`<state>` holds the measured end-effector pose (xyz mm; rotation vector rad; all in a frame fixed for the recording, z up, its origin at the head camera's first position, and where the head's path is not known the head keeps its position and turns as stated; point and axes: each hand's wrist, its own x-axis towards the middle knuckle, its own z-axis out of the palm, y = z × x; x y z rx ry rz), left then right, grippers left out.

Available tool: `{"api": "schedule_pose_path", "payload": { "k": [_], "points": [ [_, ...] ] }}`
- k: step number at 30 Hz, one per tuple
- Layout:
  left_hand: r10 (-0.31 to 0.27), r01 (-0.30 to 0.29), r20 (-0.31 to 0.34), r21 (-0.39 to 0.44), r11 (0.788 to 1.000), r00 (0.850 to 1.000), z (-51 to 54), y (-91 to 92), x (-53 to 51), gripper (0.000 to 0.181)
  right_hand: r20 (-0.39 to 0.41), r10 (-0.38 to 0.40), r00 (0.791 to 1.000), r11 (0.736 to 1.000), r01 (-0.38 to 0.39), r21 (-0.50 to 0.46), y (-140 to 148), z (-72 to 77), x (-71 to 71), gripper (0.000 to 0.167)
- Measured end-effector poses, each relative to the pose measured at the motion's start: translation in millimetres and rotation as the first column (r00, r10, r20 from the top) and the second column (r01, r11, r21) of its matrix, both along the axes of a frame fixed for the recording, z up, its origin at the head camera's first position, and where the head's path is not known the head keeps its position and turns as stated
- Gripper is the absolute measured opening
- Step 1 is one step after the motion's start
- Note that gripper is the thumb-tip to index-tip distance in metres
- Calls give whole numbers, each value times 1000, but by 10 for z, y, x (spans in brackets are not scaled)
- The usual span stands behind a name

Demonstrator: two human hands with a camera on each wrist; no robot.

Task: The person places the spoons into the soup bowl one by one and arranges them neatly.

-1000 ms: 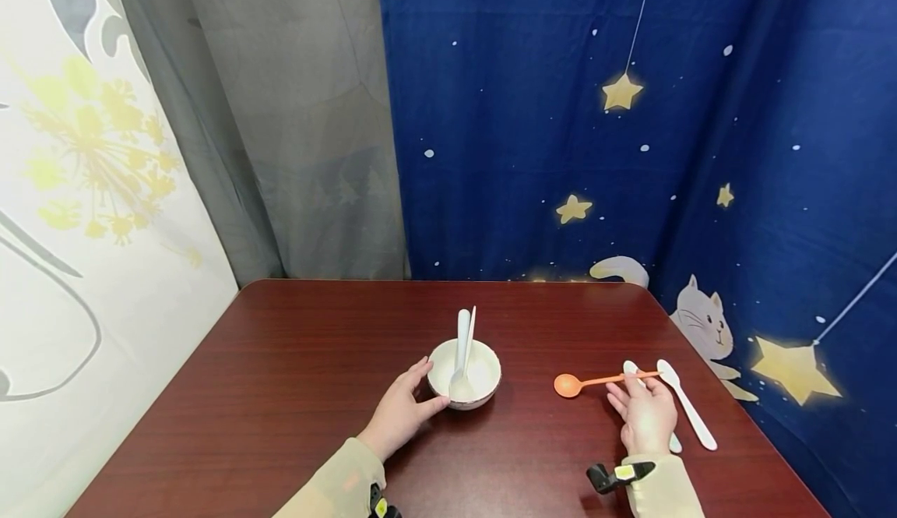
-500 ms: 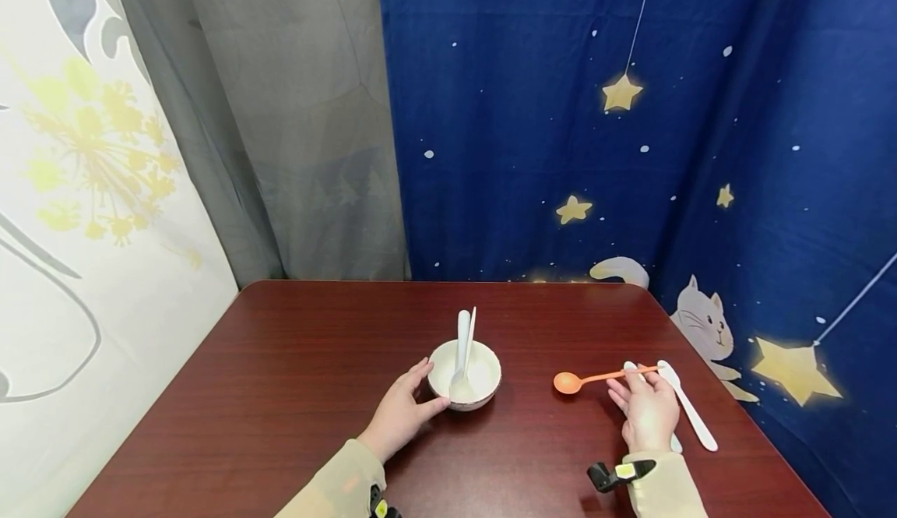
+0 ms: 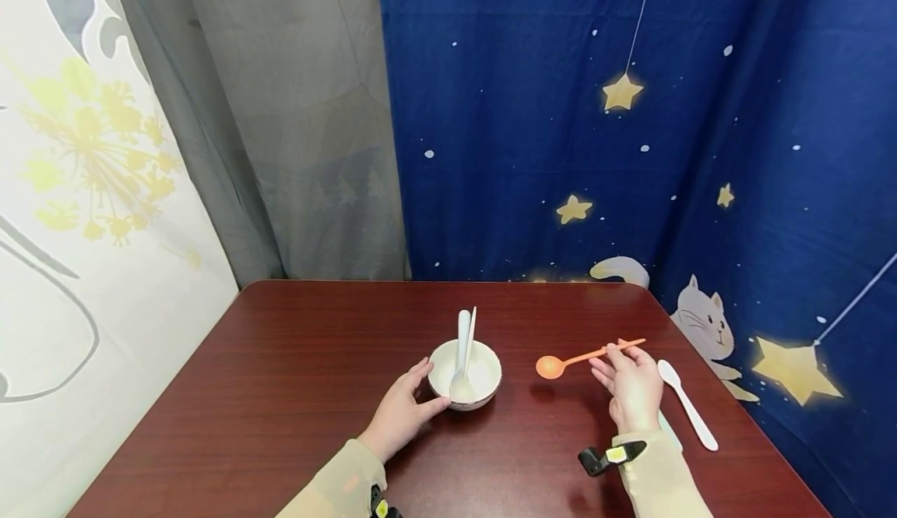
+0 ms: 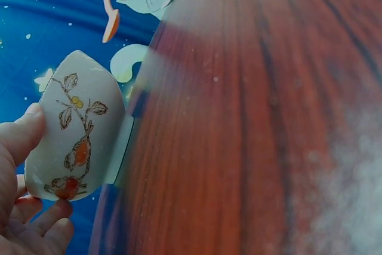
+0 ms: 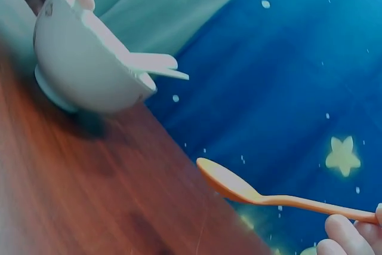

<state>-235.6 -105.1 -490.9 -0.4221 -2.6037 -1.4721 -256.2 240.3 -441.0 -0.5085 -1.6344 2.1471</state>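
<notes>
A small white bowl (image 3: pixel 471 405) stands on the table, with painted branches and fruit on its outside in the left wrist view. My left hand (image 3: pixel 402 409) holds its left side, thumb at the near rim and fingers spread farther round. Inside the bowl lean a white spoon (image 3: pixel 463 339) and a thinner white utensil (image 3: pixel 473 329), handles pointing away. To the right, my right hand (image 3: pixel 634 393) pinches an orange spoon (image 3: pixel 582 357) by its handle, raised above the table. Its bowl end points left, toward the white bowl.
A white spoon (image 3: pixel 690 409) lies right of my right hand. Partly hidden under that hand and wrist is a pale blue utensil (image 3: pixel 670 431). The dark red wooden table (image 3: pixel 315 347) ends at curtains, grey (image 3: pixel 315 152) on the left and starry blue (image 3: pixel 504 152) on the right.
My right hand has lifted the orange spoon off the table and carried it slightly left and away from me. My left hand and the bowl have stayed in place.
</notes>
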Motion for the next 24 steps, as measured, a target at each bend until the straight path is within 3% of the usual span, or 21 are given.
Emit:
{"api": "schedule_pose_path", "payload": {
  "k": [13,20,24],
  "points": [
    [16,-16,-3,-6,1000,1000,-4,8,10,71,-41,170,985,985,-169,31,-329,288,-119,27],
    [17,-17,3,8,1000,1000,-6,5,9,71,-100,225,969,974,-220,63,-460,309,-165,28],
    [17,-17,3,5,1000,1000,4,4,15,70,-86,244,966,969,-239,63,-527,306,-203,29]
  ]
}}
